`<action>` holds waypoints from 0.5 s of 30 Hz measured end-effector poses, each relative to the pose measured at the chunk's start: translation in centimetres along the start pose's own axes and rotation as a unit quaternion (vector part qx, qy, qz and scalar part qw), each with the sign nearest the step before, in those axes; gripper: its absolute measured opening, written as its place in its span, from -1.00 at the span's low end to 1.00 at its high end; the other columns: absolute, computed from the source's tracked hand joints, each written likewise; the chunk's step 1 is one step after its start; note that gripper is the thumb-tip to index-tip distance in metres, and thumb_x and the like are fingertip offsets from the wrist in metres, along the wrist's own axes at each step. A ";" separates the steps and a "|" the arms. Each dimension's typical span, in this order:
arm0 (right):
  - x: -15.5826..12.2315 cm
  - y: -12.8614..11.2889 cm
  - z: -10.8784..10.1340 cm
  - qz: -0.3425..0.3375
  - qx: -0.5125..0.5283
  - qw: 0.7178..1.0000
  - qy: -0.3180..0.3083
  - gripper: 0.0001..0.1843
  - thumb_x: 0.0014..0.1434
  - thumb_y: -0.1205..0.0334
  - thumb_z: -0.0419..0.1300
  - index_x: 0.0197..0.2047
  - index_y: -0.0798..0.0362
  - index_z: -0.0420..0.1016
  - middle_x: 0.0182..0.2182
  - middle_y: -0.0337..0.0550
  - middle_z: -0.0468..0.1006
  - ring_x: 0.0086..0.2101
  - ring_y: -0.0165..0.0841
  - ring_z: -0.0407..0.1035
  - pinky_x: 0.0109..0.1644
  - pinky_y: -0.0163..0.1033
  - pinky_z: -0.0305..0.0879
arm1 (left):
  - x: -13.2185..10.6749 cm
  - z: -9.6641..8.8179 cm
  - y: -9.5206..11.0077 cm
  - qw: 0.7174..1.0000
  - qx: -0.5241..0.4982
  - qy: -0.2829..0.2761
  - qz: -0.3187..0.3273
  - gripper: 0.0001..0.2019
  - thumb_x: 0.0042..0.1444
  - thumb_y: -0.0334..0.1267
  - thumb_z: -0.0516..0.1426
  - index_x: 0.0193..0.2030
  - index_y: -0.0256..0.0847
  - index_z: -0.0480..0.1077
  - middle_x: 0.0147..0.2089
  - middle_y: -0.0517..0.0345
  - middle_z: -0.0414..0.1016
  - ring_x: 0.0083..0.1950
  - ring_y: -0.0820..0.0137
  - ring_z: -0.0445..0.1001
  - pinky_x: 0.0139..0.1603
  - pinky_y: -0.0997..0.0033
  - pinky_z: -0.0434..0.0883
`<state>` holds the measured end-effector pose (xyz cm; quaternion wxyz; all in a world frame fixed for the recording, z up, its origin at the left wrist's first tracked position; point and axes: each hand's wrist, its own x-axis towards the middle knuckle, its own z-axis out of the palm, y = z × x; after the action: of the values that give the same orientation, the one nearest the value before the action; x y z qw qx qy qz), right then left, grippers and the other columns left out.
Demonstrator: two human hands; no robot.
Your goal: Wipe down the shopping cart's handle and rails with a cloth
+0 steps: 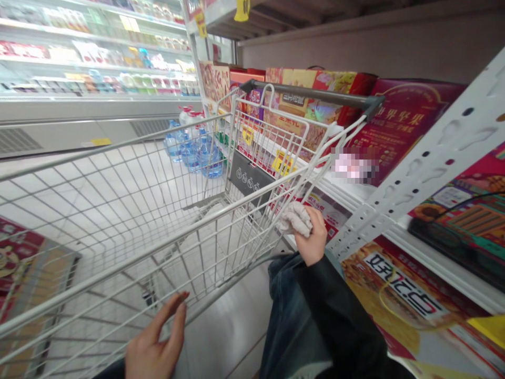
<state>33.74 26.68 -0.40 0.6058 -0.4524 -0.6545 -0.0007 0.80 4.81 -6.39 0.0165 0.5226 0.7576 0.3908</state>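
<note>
My right hand (313, 237) is closed around a crumpled greyish-white cloth (295, 218). The cloth lies against the wire side of a shopping cart (169, 237), near its rear corner and below the dark handle bar (315, 95). Lower in the view, my left hand (160, 337) is beside the cart's near side with its thumb and a finger stretched out, holding nothing visible. Whether its fingertips touch the wires I cannot tell. The cart basket looks bare inside, and a grey panel with round symbols (248, 179) sits on its child-seat end.
Shelves with red and gold gift boxes (292, 105) stand behind and to the right, on a white perforated upright (426, 142). Blue water bottles (197, 150) stand on the floor past the cart. A chilled display (94, 58) runs along the far left; a carton (35, 273) sits at left.
</note>
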 end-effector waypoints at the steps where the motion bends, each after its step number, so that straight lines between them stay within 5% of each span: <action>1: 0.9 -0.2 -0.2 -0.005 0.001 1.000 0.016 -0.47 0.11 0.31 0.23 0.17 -0.05 0.53 0.05 -0.01 0.59 0.07 -0.05 0.49 0.21 0.16 0.42 | 0.0 0.0 0.0 1.000 -0.002 0.000 0.001 -0.67 0.35 0.06 0.10 0.10 0.05 0.55 0.07 0.23 0.70 0.01 0.24 0.69 0.09 0.39 0.53; 7: 4.9 -1.2 -0.8 -0.021 -0.006 0.996 0.081 -0.51 0.18 0.24 0.29 0.19 -0.06 0.52 0.04 -0.03 0.60 0.08 -0.09 0.49 0.24 0.11 0.42 | 0.0 -0.1 0.3 1.000 0.001 0.000 -0.004 -0.68 0.36 0.05 0.10 0.10 0.08 0.55 0.07 0.26 0.70 0.00 0.26 0.69 0.09 0.41 0.52; 15: -0.9 0.6 0.6 -0.001 -0.001 1.000 0.005 -0.50 0.15 0.26 0.28 0.18 -0.05 0.52 0.04 0.00 0.61 0.06 -0.06 0.51 0.20 0.15 0.45 | 0.1 -0.1 0.2 1.000 -0.005 -0.001 -0.012 -0.67 0.34 0.06 0.11 0.09 0.07 0.57 0.04 0.24 0.71 -0.03 0.26 0.70 0.01 0.44 0.53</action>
<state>33.47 26.83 -1.60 0.6085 -0.4524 -0.6519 -0.0041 0.81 4.88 -6.16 0.0244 0.5135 0.7618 0.3941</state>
